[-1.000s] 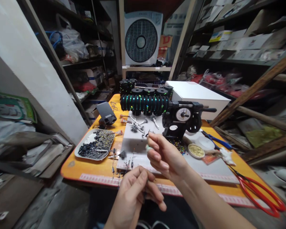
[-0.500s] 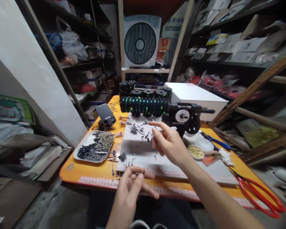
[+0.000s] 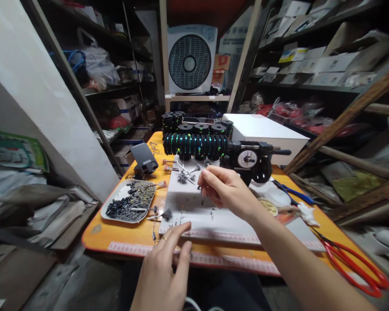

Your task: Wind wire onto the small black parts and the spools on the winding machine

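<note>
My right hand [image 3: 225, 190] is above the white board [image 3: 227, 222], thumb and fingertips pinched together; a small dark bit shows at the fingertips, too small to name. At the board's front edge is my left hand [image 3: 168, 263], palm down, its thumb and forefinger apart. Beyond my right hand lies a tangle of grey-tipped pieces [image 3: 184, 172]. A white tray [image 3: 107, 211] of small black and speckled parts sits to the left. Black spools with green-blue line [image 3: 194, 144] stand behind the board, beside a black device with a round dial [image 3: 247, 158].
A black phone stand [image 3: 144, 157] is at the left rear. On the right lie a dish of golden bits [image 3: 268, 206], blue-handled pliers [image 3: 298, 193] and red-handled scissors [image 3: 353, 263]. A white box [image 3: 266, 131] and a fan [image 3: 190, 62] are behind.
My right hand has drawn its extended forefinger in to meet the thumb and shifted slightly left. My left hand has moved left and turned palm down.
</note>
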`<state>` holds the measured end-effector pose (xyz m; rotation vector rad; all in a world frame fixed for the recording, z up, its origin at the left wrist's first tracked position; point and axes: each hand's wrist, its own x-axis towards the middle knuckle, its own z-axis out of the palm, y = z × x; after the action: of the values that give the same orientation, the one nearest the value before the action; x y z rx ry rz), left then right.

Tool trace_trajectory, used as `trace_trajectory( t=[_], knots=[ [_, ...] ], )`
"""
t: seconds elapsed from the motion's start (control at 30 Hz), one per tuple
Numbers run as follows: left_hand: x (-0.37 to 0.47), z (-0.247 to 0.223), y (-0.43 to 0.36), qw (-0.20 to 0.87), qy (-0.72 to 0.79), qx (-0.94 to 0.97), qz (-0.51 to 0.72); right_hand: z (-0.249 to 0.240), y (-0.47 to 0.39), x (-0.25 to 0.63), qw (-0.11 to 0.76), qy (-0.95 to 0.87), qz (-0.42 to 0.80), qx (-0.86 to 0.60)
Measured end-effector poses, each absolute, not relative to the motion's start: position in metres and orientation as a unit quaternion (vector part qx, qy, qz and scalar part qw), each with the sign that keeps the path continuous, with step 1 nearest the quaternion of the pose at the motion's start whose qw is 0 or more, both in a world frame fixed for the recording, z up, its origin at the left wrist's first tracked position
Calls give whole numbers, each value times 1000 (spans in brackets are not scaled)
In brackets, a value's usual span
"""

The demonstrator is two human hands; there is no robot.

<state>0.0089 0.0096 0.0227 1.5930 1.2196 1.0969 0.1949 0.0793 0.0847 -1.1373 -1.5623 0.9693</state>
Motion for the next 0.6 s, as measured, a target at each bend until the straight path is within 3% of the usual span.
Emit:
trace_trajectory(
  t=[0.17,0.33,0.53,0.6],
  knots=[
    [27,30,23,430,426,609,513,100,62,199,465,-619,471,-424],
    [45,37,41,488,333,657,469,102,48,199,464,-572,553,-389],
    [60,34,32,508,324,649,464,92,44,196,471,-481,653,-348],
    [59,31,24,580,312,602,451,85,44,195,466,-451,679,-344]
  ],
)
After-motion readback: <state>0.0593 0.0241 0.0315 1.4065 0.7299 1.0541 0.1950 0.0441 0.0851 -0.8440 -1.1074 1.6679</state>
